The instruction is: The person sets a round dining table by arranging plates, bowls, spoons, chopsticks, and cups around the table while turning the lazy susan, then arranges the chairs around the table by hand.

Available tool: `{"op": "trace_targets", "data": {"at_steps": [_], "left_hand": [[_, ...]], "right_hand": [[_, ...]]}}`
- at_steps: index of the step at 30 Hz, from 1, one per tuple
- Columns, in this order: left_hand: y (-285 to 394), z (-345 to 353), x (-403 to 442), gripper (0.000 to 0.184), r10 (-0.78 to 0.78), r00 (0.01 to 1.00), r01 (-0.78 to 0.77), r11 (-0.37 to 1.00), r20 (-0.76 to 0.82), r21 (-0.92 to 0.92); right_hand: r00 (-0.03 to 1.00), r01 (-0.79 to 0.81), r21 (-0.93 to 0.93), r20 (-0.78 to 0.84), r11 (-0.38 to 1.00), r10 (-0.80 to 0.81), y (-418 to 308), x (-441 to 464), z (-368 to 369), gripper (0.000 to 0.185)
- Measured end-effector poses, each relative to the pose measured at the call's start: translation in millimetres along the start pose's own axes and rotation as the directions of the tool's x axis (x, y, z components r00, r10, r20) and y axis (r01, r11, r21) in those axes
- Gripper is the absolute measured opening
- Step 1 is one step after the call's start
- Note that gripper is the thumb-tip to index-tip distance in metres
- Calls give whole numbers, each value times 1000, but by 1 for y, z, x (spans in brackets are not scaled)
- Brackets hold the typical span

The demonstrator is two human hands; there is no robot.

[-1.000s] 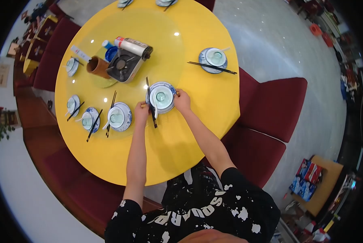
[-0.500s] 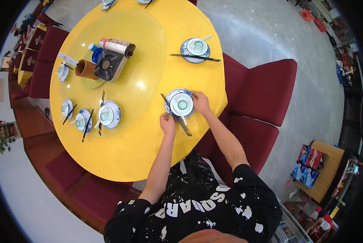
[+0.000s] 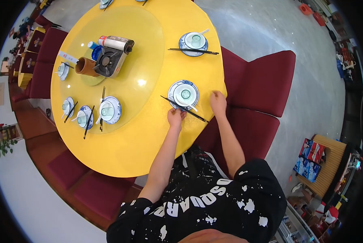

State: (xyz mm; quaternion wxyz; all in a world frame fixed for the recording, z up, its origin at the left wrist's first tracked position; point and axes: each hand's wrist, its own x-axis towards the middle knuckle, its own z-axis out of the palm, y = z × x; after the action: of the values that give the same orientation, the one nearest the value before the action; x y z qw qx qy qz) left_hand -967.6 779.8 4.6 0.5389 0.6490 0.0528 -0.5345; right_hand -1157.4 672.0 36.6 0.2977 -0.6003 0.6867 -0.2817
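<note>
Fingers (image 3: 183, 114) of your left hand (image 3: 175, 118) are bent at the near left rim of a round plate with a blue-and-white pattern (image 3: 171, 90); whether they pinch it or only touch it, I cannot tell. Two slim black chopsticks (image 3: 197, 116) cross that near side just by those fingertips, their long axis slanting from far left to near right. Your right hand (image 3: 218, 103) is apart from the plate, to its right by the edge of the round yellow-covered table (image 3: 137, 158); its fingers curl loosely with nothing visible in them, though I cannot tell if they close fully. So the plate lies between your hands: just beyond the left, which is the closer, and leftward of the right. On it sit a round white bowl (image 3: 195, 93), a small pale-green clear glass (image 3: 185, 94) and a white spoon (image 3: 192, 107) pointing near right. Farther off stand another blue-and-white plate (image 3: 182, 43), far right, and a boxy portable stove (image 3: 108, 61), far left
</note>
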Motion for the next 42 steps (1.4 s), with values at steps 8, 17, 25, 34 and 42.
{"op": "trace_targets", "data": {"at_steps": [8,17,25,34,42], "left_hand": [[0,-4,-2,26,12,998,-14,1000,63,27],[2,-6,-6,26,-14,998,10,997,62,75],[1,-2,-15,29,-172,982,175,984,75,-43],[-11,-2,-25,37,-158,977,162,987,142,-15],[-24,0,-20,37,-33,985,-8,971,169,237]], "right_hand": [[858,-510,385,284,769,427,37,-134,-3,39],[961,-264,305,157,915,225,2,-150,15,48],[966,157,-52,217,986,-143,-5,-149,8,34],[952,251,-144,215,957,-218,-11,-138,5,22],[973,135,157,163,978,-161,-20,-129,11,21]]}}
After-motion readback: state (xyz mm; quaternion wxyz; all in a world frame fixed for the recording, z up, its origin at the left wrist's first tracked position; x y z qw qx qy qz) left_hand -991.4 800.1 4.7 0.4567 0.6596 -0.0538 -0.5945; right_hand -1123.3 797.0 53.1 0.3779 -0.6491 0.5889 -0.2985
